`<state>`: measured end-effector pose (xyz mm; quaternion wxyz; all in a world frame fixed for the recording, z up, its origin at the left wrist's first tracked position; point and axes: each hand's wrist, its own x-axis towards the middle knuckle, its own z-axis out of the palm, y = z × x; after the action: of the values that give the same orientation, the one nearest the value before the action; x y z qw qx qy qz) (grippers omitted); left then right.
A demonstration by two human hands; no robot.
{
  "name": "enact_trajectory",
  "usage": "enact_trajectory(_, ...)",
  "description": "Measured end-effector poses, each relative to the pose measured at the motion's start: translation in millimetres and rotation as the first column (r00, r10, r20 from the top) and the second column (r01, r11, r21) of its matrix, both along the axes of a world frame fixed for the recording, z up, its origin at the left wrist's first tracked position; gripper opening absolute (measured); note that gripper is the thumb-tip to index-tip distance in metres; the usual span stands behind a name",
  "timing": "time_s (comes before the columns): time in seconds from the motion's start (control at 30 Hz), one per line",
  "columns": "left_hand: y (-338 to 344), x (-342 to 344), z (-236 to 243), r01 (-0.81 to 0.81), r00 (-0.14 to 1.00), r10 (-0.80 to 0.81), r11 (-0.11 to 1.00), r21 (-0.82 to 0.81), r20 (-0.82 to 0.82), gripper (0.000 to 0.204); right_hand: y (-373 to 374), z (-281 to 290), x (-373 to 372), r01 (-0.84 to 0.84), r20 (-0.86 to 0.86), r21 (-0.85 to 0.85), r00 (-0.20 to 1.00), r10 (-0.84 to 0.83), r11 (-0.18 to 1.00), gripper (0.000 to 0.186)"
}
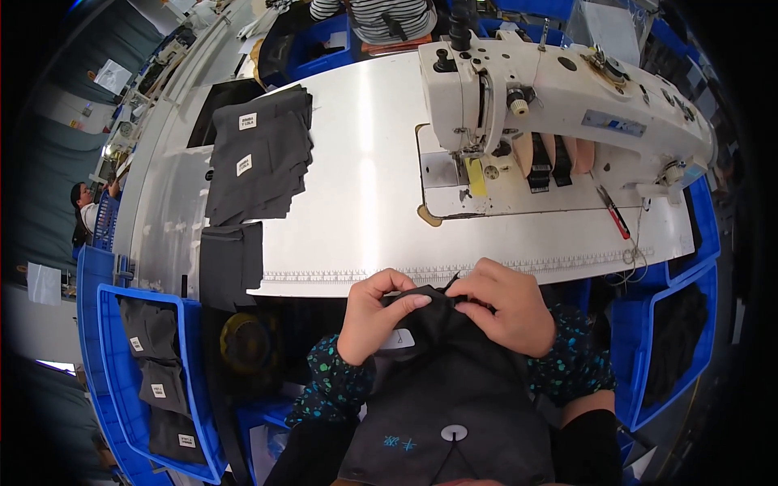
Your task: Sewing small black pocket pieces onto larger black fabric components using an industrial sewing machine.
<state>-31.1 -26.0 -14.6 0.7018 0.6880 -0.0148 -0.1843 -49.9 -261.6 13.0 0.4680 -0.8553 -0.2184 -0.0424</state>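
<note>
Just in front of the table's near edge, both my hands hold a dark grey cloth piece (pixel 438 314) over my lap. My left hand (pixel 371 314) pinches it between thumb and fingers. With fingertips drawn together, my right hand (pixel 509 306) grips its upper edge, and a small corner pokes up between the hands. The cloth's lower part blends into the dark apron (pixel 486 405) I wear. A white patch (pixel 399 339) shows below my left hand; whether it belongs to the cloth or the apron I cannot tell.
A white sewing machine (pixel 567 97) stands at the right, with red-handled snips (pixel 617 217) near it. Stacked grey cloth pieces (pixel 263 162) with white labels lie at the left, beside a smaller folded stack (pixel 231 263). Blue bins (pixel 194 356) flank me. Another person (pixel 389 20) sits across the table.
</note>
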Motion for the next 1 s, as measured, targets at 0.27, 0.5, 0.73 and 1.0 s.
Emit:
enact_trajectory(0.27, 4.2, -0.8, 4.4, 0.009, 0.994, -0.009, 1.000, 0.008, 0.106, 0.012, -15.3, -1.7, 7.8, -0.121, -0.027, -0.194, 0.993, 0.118, 0.974, 0.015)
enact_trajectory(0.5, -5.0, -4.9, 6.6, -0.021, 0.998, 0.022, 1.000, -0.021, 0.054, 0.011, -9.9, 2.0, 7.9, -0.057, -0.099, 0.084, 0.993, 0.066, 0.995, 0.016)
enact_trajectory(0.73, -4.1, -4.0, -2.0, -0.107, 0.981, 0.104, 0.994, 0.007, 0.165, 0.009, -4.7, -1.3, 6.1, 0.149, -0.325, 0.305, 0.945, -0.044, 0.941, 0.017)
enact_trajectory(1.0, -4.2, -2.6, -5.4, -0.116, 0.989, 0.120, 0.992, -0.051, 0.089, 0.009, -6.4, -2.1, 6.4, 0.119, -0.307, 0.307, 0.952, -0.021, 0.944, 0.016)
